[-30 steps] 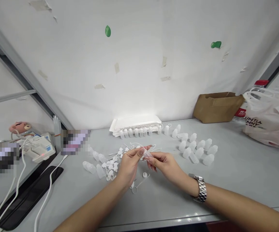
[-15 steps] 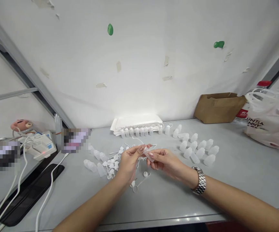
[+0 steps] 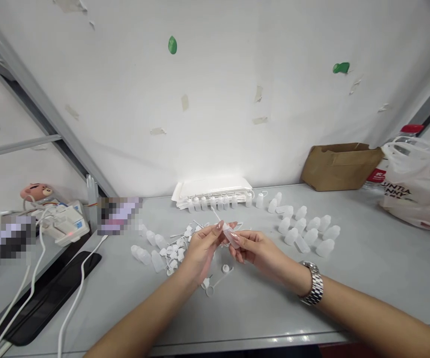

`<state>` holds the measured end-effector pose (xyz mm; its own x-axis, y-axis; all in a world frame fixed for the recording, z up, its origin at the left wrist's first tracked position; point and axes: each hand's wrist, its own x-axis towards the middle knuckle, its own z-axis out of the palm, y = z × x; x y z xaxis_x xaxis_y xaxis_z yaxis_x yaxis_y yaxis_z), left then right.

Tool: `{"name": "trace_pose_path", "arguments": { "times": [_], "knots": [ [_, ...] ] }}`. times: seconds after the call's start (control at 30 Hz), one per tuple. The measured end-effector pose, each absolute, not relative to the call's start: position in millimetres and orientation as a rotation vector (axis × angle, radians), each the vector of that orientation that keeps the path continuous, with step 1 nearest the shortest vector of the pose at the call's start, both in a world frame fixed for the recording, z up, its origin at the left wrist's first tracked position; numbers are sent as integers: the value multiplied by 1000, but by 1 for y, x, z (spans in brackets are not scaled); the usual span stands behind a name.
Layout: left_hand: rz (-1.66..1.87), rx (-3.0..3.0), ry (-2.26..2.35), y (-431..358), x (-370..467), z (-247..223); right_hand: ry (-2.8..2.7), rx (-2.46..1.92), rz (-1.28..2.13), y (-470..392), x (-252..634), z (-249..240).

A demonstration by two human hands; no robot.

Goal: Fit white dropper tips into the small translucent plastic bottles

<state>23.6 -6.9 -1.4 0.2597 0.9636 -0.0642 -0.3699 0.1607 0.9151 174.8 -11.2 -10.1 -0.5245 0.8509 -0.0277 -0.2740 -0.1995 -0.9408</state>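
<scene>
White plastic bottle [image 3: 230, 235] aslant between left fingers [image 3: 214, 232] and right fingers [image 3: 247, 241].

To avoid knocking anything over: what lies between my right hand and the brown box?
In the head view, a loose cluster of small translucent bottles is spread over the grey table between your right hand and the brown box.
</scene>
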Motion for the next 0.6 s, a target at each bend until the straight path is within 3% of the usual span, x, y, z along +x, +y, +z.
{"name": "trace_pose_path", "arguments": {
  "times": [0.2,0.47,0.6],
  "knots": [
    [1156,964,789,-7,27,-9,-1367,-749,1776,-13,174,-6],
    [1160,994,792,-10,30,-11,-1631,-1063,1158,-21,171,-4],
    [1096,991,738,-8,27,-8,-1587,-984,1331,-21,171,-2]
  ]
}}
